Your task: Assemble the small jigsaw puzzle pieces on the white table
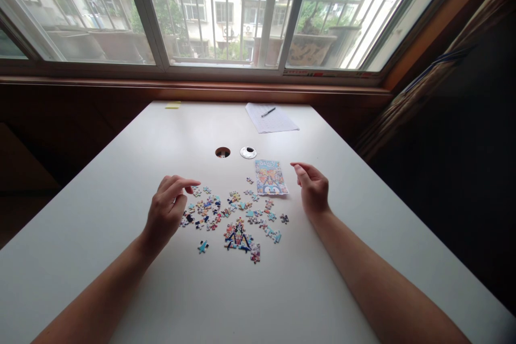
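My left hand (167, 204) hovers at the left edge of the scattered jigsaw puzzle pieces (207, 208), its index finger stretched over them and its thumb apart, holding nothing. Raised just right of a small printed picture sheet (271, 178), my right hand (313, 188) has its fingers curled and thumb close to the index finger; I see nothing in it. Between my hands, nearer to me, lies a joined section of puzzle (237, 237) with a dark blue zigzag. A joined piece group (255, 252) touches or nearly touches its lower right corner. A small light blue cluster (202, 246) lies apart on the left.
The white table (193, 301) reaches to the window sill. Beyond the pieces are a round cable hole (222, 152) and its loose silver cover (248, 152). Farther back lie paper sheets (268, 122) with a pen (268, 112) and yellow strips (173, 105). A curtain (427, 75) hangs at right.
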A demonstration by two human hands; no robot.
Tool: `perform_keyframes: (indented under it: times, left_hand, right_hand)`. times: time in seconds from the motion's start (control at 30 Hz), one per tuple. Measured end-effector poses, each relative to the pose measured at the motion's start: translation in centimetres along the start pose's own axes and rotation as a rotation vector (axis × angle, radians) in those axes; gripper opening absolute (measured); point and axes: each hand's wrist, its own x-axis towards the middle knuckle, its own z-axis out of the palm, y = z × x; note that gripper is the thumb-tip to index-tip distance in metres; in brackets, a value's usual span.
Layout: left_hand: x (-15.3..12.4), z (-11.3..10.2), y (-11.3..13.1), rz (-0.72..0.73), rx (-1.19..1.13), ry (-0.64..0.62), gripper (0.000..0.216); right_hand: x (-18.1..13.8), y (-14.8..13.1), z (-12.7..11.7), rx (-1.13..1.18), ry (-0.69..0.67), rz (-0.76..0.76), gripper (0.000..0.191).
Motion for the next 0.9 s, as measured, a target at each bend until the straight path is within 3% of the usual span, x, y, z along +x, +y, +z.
perform_keyframes:
  times: [0.9]
  left_hand:
    - [-0.01, -0.17, -0.20, -0.010, -0.021, 0.023, 0.040]
  right_hand:
    - [-0.09, 0.19, 0.13, -0.023, 0.002, -0.020, 0.028]
